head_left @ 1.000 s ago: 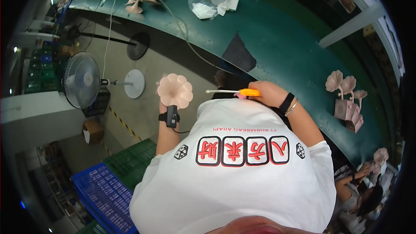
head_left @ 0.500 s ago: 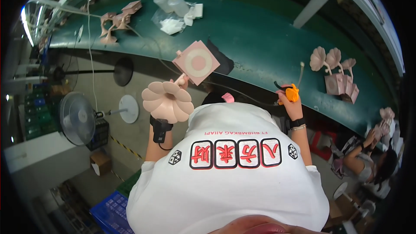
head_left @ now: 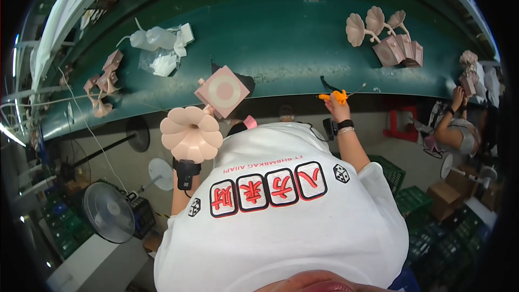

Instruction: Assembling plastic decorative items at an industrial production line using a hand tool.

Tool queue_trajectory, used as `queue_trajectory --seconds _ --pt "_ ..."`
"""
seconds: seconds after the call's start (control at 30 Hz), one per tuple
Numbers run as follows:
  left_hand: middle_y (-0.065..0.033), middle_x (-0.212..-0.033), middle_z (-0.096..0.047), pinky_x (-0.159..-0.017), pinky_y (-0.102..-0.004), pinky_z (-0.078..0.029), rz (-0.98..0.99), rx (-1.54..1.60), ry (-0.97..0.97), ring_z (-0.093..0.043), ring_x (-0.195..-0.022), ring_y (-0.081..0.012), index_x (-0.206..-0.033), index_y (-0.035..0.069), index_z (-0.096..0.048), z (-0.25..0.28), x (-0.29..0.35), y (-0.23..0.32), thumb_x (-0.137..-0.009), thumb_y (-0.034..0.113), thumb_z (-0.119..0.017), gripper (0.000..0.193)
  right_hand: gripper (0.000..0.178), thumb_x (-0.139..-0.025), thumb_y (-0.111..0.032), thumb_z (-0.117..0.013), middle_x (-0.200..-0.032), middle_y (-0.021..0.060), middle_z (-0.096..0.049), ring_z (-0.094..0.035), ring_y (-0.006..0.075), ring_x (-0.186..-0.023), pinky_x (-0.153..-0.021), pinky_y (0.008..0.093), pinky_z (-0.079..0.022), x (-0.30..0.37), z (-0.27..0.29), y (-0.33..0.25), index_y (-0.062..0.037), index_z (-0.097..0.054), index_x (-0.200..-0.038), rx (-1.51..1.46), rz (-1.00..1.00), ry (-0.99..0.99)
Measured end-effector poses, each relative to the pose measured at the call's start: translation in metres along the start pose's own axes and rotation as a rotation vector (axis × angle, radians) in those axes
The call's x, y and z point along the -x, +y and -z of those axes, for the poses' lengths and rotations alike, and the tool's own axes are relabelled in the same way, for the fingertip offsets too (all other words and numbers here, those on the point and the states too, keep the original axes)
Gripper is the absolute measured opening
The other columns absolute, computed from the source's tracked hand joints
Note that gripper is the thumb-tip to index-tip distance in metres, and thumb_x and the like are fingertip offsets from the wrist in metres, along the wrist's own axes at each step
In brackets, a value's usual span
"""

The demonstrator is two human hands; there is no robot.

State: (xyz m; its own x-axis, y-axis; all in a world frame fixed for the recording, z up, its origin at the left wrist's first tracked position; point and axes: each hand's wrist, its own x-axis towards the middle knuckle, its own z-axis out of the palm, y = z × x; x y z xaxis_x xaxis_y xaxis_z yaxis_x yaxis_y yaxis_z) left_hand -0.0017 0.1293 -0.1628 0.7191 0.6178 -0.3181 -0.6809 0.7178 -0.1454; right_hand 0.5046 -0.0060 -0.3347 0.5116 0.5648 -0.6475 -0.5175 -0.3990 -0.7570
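A pale pink gramophone-shaped piece is in my left hand, which is mostly hidden behind its flower-shaped horn [head_left: 191,134]. Its square base [head_left: 223,92] tilts at the bench's front edge, showing a pale ring around a pink disc. My right hand [head_left: 339,110] is closed around an orange air blow gun [head_left: 339,97] with a black lever and a thin nozzle pointing right. The gun is held at the bench edge, well apart from the gramophone. Beside the gramophone's base, a black cloth [head_left: 246,83] lies partly covered on the bench.
Several pink gramophones [head_left: 390,50] stand right on the green bench [head_left: 281,38]; more pink pieces [head_left: 102,84] lie left. White squeeze bottles [head_left: 154,39] and plastic bags sit at the back left. A fan [head_left: 108,212] stands lower left. Another person [head_left: 459,124] works far right.
The whole view has turned, with the bench now running more level across it. Both hands keep hold of the gramophone and the blow gun; the gun's nozzle now points more to the right.
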Motion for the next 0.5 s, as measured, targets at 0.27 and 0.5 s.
queue_trajectory --seconds 0.27,0.5 --pt "-0.0002 -0.11 -0.058 -0.075 -0.0278 -0.043 0.311 -0.15 0.147 -0.048 -0.093 -0.0116 -0.116 0.007 -0.05 -0.064 0.028 0.097 -0.098 0.03 -0.052 0.029 0.015 -0.094 -0.008 -0.065 -0.106 0.0093 -0.071 -0.067 0.0251 -0.106 -0.096 0.0417 -0.053 0.005 -0.114 0.067 -0.0055 -0.063 -0.108 -0.614 -0.272 -0.102" --pt "-0.0025 -0.118 -0.056 -0.081 -0.0314 -0.044 0.107 -0.252 0.169 -0.049 -0.101 -0.0148 -0.125 0.009 -0.045 -0.051 0.029 0.117 -0.098 0.028 -0.053 0.034 0.013 -0.093 -0.01 -0.067 -0.101 0.0101 -0.071 -0.068 0.0212 -0.104 -0.09 0.0349 -0.056 0.019 -0.1 0.074 -0.0058 -0.064 -0.105 -0.389 -0.565 -0.311"
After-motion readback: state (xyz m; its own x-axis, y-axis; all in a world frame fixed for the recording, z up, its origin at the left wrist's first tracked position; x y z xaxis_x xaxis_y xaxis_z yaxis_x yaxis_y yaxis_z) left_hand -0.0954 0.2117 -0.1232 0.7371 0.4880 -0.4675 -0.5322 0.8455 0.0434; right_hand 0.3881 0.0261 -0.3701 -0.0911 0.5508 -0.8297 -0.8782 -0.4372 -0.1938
